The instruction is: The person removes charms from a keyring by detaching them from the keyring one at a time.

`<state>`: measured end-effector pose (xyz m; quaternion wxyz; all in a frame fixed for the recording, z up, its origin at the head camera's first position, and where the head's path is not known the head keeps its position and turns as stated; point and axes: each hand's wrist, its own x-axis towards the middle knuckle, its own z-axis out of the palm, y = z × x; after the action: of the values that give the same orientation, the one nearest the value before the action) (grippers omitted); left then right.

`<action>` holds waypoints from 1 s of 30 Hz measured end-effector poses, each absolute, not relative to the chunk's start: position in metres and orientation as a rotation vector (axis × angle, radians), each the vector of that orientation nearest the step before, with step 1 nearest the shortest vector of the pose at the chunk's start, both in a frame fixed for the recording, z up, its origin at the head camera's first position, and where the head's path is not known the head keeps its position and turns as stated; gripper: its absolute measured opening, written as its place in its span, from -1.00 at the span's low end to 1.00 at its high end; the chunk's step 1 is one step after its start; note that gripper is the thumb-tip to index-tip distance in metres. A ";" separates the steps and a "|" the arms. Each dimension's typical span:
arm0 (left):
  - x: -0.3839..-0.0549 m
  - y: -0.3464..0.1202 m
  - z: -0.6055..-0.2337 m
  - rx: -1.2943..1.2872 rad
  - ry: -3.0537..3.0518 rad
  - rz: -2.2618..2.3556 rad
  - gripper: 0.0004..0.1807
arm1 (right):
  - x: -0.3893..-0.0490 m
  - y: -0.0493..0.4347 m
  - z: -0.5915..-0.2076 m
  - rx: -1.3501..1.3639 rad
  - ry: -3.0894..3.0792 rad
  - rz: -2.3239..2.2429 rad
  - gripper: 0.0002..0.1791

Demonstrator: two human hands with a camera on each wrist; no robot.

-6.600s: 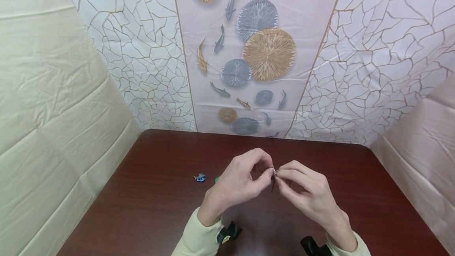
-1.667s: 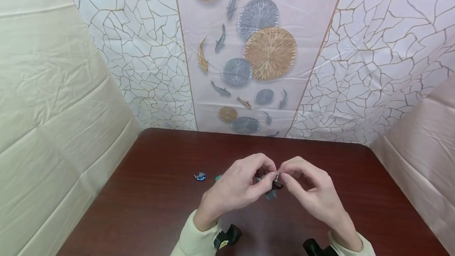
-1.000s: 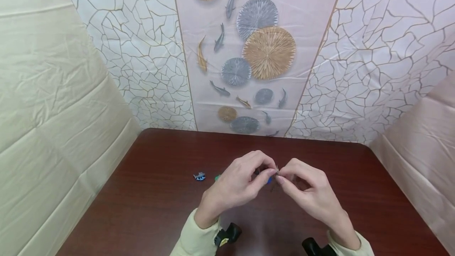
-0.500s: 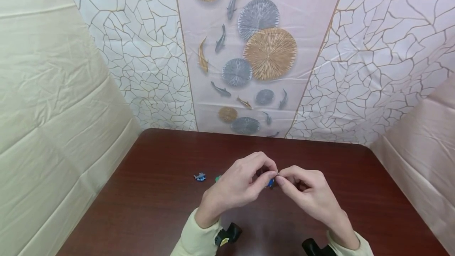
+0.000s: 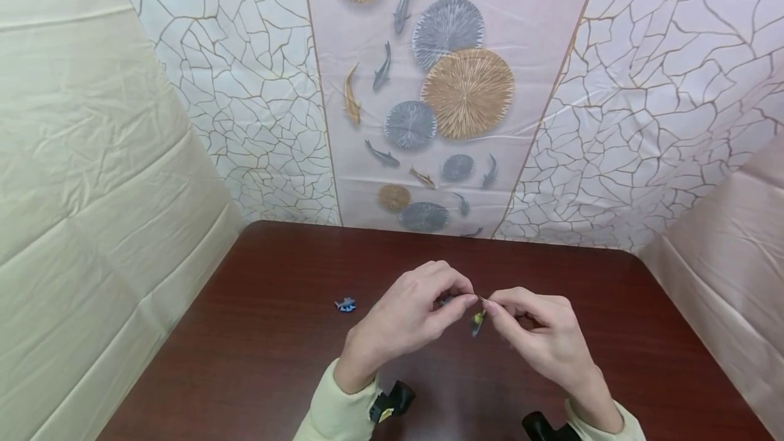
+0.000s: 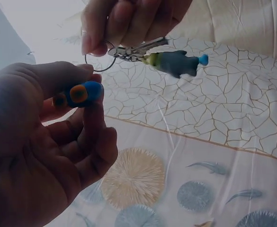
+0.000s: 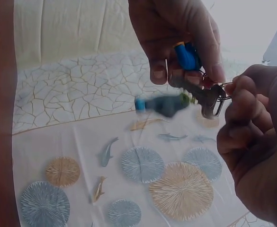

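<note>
Both hands meet over the table at a thin metal key ring (image 6: 111, 64). My left hand (image 5: 407, 312) pinches one side of it between thumb and forefinger. A small blue figurine with orange patches (image 6: 88, 93) sits in the same fingers. The fingertips of my right hand (image 5: 542, 322) pinch the ring's other side. From the ring hang metal keys (image 7: 207, 99) and a dark grey fish-shaped charm (image 6: 174, 63), with a yellow-green collar and a blue tip, blurred in the right wrist view. Part of the ring is hidden by the fingertips.
A small blue-grey shark-like figure (image 5: 346, 305) lies on the dark red-brown table (image 5: 257, 346), left of the hands. Behind the table hangs a patterned cloth (image 5: 269, 107) with printed fish and discs. Pale cloths (image 5: 79, 175) close off the sides.
The grey charm with its yellow-green collar now dangles below the fingertips, where a blue piece showed half a second ago. The green bit beside the left hand is out of sight.
</note>
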<state>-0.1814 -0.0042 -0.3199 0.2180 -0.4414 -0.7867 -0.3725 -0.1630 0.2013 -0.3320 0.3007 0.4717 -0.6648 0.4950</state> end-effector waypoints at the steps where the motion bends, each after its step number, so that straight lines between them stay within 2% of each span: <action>1: -0.181 -0.004 -0.320 -1.216 -2.176 -1.022 -0.97 | -0.163 0.202 -0.332 1.263 -1.759 1.335 -0.86; 9: -0.180 -0.002 -0.319 -1.243 -2.156 -1.063 -0.99 | -0.166 0.204 -0.341 1.299 -1.855 1.444 -0.76; 14: -0.179 0.000 -0.319 -1.289 -2.110 -1.059 -0.97 | -0.167 0.206 -0.342 1.190 -1.967 1.303 -0.69; 24: -0.180 0.001 -0.318 -1.296 -2.054 -1.050 -0.94 | -0.166 0.203 -0.342 1.198 -1.832 1.367 -0.82; 30: -0.180 0.000 -0.317 -1.290 -2.041 -1.042 -0.96 | -0.166 0.204 -0.342 1.266 -1.807 1.422 -0.76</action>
<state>-0.1797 -0.0005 -0.3171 0.2532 -0.4746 -0.7508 -0.3833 -0.1663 0.2042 -0.3423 0.2552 0.4664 -0.6655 0.5238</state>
